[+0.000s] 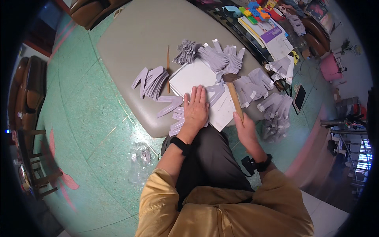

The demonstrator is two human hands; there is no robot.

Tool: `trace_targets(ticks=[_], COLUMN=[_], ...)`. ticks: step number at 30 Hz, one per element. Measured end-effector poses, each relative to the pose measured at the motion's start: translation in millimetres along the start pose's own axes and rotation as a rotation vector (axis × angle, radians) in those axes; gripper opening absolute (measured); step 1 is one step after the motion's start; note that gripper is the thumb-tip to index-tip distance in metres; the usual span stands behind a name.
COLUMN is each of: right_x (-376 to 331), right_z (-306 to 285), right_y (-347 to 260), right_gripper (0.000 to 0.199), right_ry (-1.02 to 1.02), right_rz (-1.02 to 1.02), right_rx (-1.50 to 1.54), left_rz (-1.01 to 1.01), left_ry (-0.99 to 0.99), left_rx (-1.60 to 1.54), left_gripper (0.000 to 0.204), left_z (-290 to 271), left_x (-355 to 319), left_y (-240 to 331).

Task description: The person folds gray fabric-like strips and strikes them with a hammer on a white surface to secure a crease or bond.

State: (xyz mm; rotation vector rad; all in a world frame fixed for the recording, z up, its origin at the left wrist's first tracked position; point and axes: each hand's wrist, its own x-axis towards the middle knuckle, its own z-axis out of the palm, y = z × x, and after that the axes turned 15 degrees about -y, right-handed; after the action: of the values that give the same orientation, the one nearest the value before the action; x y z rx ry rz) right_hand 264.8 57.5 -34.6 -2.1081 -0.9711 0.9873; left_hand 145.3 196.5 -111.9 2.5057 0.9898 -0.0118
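Observation:
My left hand (196, 112) lies flat with its fingers stretched out on a white board (193, 75) near the edge of a beige padded surface (138, 35). Just beyond its fingertips, a lavender V-shaped piece (215, 94) rests on the board. In my right hand (246, 129) is the wooden handle of a hammer (235, 98), its dark head over the board's far right side. Several more V-shaped pieces (170, 105) lie to the left of my left hand, partly overlapping. A slim pointed wooden stick (168, 69) lies along the board's left side.
Bundles of lavender pieces (215, 59) surround the board. To the right are a phone (300, 98), papers (272, 39) and colourful toy bricks (254, 14). A clear plastic bag (141, 162) lies on the green floor, and a brown leather seat (29, 93) stands at the left.

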Motion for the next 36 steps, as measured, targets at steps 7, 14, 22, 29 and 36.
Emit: trace_targets(ticks=[7,14,22,29,36], right_x=[31,38,24,25,16], right_z=[5,20,6,2,14], right_y=[16,42,45,45,46], right_gripper=[0.046,0.046,0.045,0.048,0.045], right_ry=[-0.123,-0.109,-0.094,-0.13,-0.036], right_rz=[0.063,0.048,0.129,0.163,0.014], right_rx=[-0.17,-0.211,-0.13,-0.083,-0.346], left_rz=[-0.05,-0.041,-0.144,-0.051,-0.069], left_ry=[-0.065,-0.065,-0.162,0.016,-0.024], left_rx=[0.005,0.009,0.064,-0.011,0.021], left_gripper=[0.057,0.057,0.057,0.054,0.055], left_z=[14,13,0,25,23], left_x=[4,2,11,26,25], left_y=[4,2,20,18,21])
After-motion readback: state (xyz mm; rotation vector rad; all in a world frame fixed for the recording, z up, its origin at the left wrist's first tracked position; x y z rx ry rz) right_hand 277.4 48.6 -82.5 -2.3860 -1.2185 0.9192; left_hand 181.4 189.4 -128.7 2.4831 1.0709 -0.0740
